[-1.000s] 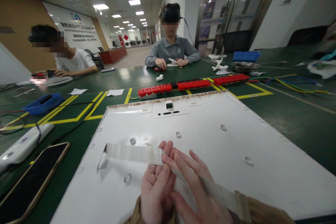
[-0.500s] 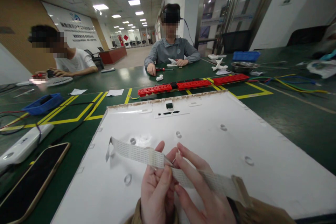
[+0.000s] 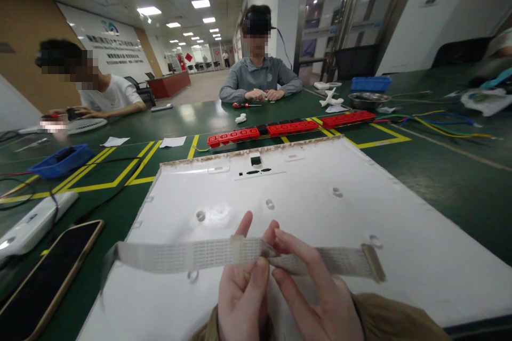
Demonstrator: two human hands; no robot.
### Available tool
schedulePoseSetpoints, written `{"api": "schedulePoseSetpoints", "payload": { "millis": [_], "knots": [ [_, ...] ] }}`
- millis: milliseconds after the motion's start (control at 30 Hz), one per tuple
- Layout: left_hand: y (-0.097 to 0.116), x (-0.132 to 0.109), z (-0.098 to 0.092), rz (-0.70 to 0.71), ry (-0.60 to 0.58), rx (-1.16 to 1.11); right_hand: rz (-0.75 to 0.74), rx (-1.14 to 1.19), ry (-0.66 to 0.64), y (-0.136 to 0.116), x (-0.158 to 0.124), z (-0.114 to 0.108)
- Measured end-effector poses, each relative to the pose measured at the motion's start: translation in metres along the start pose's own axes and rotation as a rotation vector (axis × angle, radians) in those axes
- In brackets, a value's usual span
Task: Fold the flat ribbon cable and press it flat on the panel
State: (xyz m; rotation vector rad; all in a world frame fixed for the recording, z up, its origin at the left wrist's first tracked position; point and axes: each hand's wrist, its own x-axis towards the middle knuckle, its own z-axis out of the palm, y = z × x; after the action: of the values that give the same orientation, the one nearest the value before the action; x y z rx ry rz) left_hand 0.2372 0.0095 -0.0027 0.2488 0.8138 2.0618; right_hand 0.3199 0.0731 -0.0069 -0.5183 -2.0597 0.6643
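Both my hands hold a long flat white ribbon cable point(image 3: 180, 256) above a large white plastic panel point(image 3: 320, 213). My left hand point(image 3: 242, 293) pinches the cable near its middle with thumb and fingers. My right hand point(image 3: 312, 287) pinches it just to the right, fingers closed on the strip. The cable runs about level, its left end over the panel's left edge and its tan connector end point(image 3: 374, 264) at the right.
A phone point(image 3: 44, 282) and a white device point(image 3: 32, 224) lie at the left on the green table. Red strips point(image 3: 288, 129), a blue tray point(image 3: 60, 160), wires and a metal bowl point(image 3: 368, 99) lie farther off. Two other people sit across the table.
The cable has swung from slanting up-left to nearly level and now stretches wider left and right. My hands have stayed in place, still pinching it.
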Motion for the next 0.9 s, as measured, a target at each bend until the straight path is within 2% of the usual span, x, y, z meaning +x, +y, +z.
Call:
{"api": "schedulePoseSetpoints", "payload": {
  "millis": [233, 433, 633, 900],
  "knots": [
    [-0.004, 0.000, -0.005, 0.087, 0.047, 0.104, 0.001, 0.031, 0.037, -0.001, 0.000, -0.002],
    [-0.001, -0.004, 0.002, 0.007, -0.003, 0.078, -0.021, 0.086, 0.083, -0.002, -0.002, -0.003],
    [-0.002, -0.006, 0.003, 0.057, 0.044, 0.096, 0.010, 0.073, 0.181, -0.001, -0.007, 0.000],
    [-0.006, -0.008, 0.003, 0.120, 0.094, 0.241, 0.037, 0.152, 0.139, -0.005, -0.009, -0.003]
  ]
}}
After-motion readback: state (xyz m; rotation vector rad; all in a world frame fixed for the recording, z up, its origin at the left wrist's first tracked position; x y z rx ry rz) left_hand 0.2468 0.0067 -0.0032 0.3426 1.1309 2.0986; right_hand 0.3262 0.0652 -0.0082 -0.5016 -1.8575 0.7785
